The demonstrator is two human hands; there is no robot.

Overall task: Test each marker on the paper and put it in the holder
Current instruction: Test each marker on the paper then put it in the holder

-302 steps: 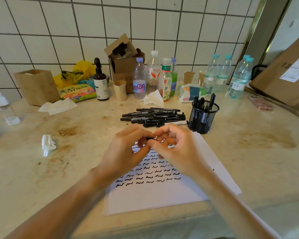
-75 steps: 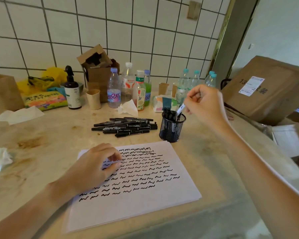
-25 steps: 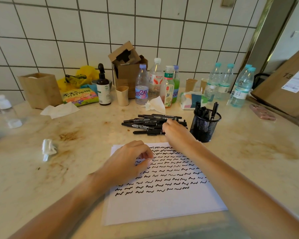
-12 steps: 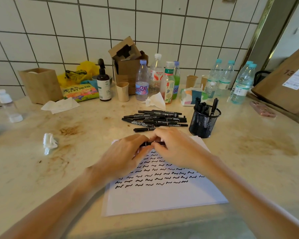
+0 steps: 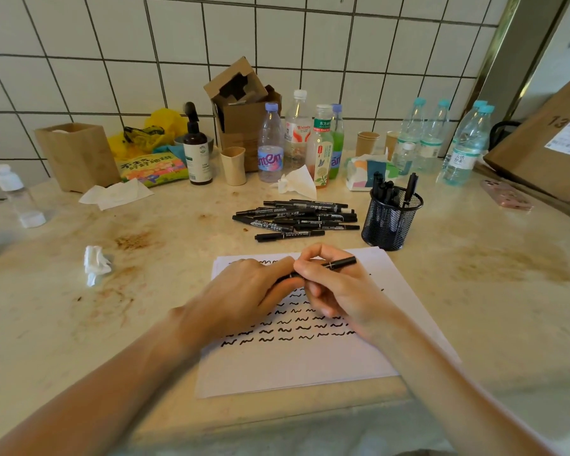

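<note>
**Marker testing, partway through**

My paper (image 5: 313, 366) carries many rows of black squiggles. A pile of markers (image 5: 297, 217) lies beyond it, seemingly untested, and several stand in the mesh holder (image 5: 390, 222) just right of the pile. I judge much remains. The stained counter (image 5: 145, 307) meets a tiled wall (image 5: 112, 54), with bottles (image 5: 297, 139) and boxes along it. Over the paper's far end, my left hand (image 5: 244, 291) and right hand (image 5: 336, 287) both grasp one marker (image 5: 341, 262), apparently uncapping it.
</note>
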